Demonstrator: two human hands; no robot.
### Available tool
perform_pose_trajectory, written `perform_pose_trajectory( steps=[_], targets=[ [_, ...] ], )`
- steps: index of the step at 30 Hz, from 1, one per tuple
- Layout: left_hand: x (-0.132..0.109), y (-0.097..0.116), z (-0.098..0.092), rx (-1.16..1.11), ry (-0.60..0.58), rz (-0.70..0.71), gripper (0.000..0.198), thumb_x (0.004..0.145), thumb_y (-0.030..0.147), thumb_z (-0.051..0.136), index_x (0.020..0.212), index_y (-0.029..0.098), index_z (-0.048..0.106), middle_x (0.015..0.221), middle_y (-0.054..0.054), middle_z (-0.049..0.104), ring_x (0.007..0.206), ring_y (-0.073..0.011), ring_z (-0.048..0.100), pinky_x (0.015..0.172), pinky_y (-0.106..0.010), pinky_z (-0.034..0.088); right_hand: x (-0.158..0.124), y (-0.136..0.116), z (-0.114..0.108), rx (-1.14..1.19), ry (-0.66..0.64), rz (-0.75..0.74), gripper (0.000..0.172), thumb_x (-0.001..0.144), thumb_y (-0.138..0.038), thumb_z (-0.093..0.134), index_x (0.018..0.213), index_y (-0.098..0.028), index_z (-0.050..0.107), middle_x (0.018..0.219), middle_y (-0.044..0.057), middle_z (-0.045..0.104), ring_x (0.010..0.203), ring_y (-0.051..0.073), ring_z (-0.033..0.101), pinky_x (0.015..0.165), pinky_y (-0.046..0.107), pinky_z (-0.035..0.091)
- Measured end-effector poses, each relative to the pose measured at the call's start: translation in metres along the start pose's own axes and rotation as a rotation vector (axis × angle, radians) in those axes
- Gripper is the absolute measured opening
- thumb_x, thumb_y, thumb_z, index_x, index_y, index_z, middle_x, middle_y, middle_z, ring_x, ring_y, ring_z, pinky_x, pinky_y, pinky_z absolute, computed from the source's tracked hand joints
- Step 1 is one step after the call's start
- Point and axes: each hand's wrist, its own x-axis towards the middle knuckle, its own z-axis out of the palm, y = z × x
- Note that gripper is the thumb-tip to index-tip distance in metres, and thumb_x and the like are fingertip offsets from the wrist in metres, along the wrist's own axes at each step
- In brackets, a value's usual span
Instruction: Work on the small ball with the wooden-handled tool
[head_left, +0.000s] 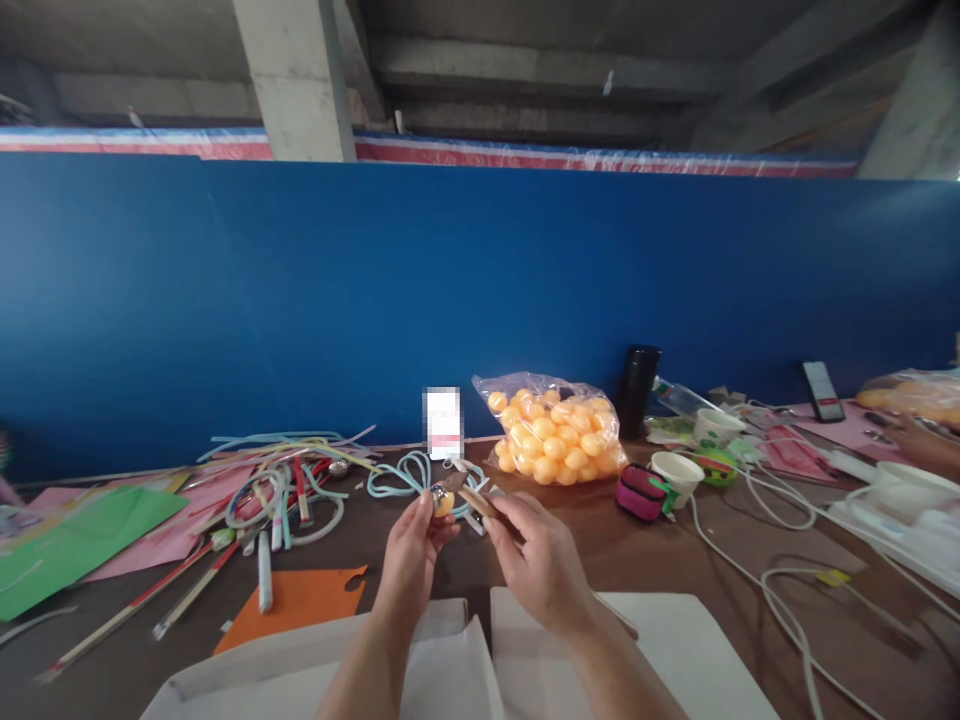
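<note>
My left hand (411,553) pinches a small orange ball (445,504) with something shiny and dark on its upper left. My right hand (541,562) is closed around the tan handles of what looks like pliers (475,499). The head of the tool reaches the top of the ball; whether it grips anything there is too small to tell. Behind the hands lies a coil of pale blue tubing (405,476). White cardboard (667,625) lies below both forearms.
A clear bag of orange balls (559,440) sits behind my right hand. Beside it stand a black bottle (639,390), a small purple case (640,493) and a paper cup (677,475). White cable (784,600) trails at right. Tubes, sticks and green paper (90,535) crowd the left.
</note>
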Motion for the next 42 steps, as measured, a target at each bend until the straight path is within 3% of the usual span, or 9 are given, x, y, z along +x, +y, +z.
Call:
perform_pose_trajectory(
  steps=[23,27,42],
  targets=[
    [0.0007,-0.0001,0.0035,-0.001,0.022,-0.013,0.037,0.065,0.037,0.079,0.088,0.01,0.069,0.068,-0.003,0.065,0.06,-0.0114,0.062,0.058,-0.024,0.055,-0.0009,-0.0027,0.0014,0.029,-0.021,0.007,0.024,0.088,-0.021,0.051,0.109,-0.022,0.064,0.099,0.007,0.068,0.089,0.02,0.065,0.081,0.029,0.051],
    [-0.0005,0.0008,0.0038,-0.021,0.017,0.002,0.034,0.065,0.037,0.079,0.084,0.011,0.068,0.07,-0.004,0.066,0.06,-0.0112,0.062,0.059,-0.024,0.055,-0.0005,-0.0032,0.0009,0.068,0.028,-0.011,0.025,0.09,-0.022,0.049,0.11,-0.022,0.064,0.1,0.008,0.068,0.091,0.019,0.065,0.081,0.028,0.051],
    [0.001,0.0007,0.0016,-0.002,0.002,0.04,0.042,0.068,0.033,0.077,0.104,0.014,0.068,0.086,-0.007,0.069,0.068,-0.0132,0.065,0.064,-0.026,0.054,0.0001,0.0012,-0.0019,0.06,0.031,-0.002,0.024,0.089,-0.021,0.051,0.109,-0.023,0.063,0.1,0.007,0.067,0.09,0.019,0.064,0.08,0.029,0.051]
  ],
)
